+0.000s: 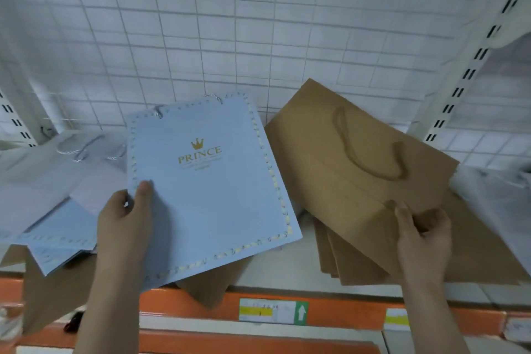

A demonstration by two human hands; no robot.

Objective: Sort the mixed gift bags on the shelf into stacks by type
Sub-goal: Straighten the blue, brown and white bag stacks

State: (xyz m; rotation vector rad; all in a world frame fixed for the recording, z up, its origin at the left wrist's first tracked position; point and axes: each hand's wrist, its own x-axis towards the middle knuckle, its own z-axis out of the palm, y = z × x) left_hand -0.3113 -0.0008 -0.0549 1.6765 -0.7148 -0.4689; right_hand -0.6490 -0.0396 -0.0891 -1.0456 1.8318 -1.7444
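Light blue gift bag (212,190), flat, gold crown and "PRINCE" print, dotted border, cord handles at far edge, is held tilted above the shelf, pinched at its left edge. More blue bags (61,241) are fanned flat below-left of it. Pale white/grey bags (43,169) with twisted cord handles are piled at far left, blurred, count cannot be told. Brown kraft bag (353,158) with brown rope handle is held flat and angled, near corner gripped, over a stack of kraft bags (359,256) on the right. Another kraft bag (207,282), possibly several, is seen overhanging the shelf edge under the blue one.
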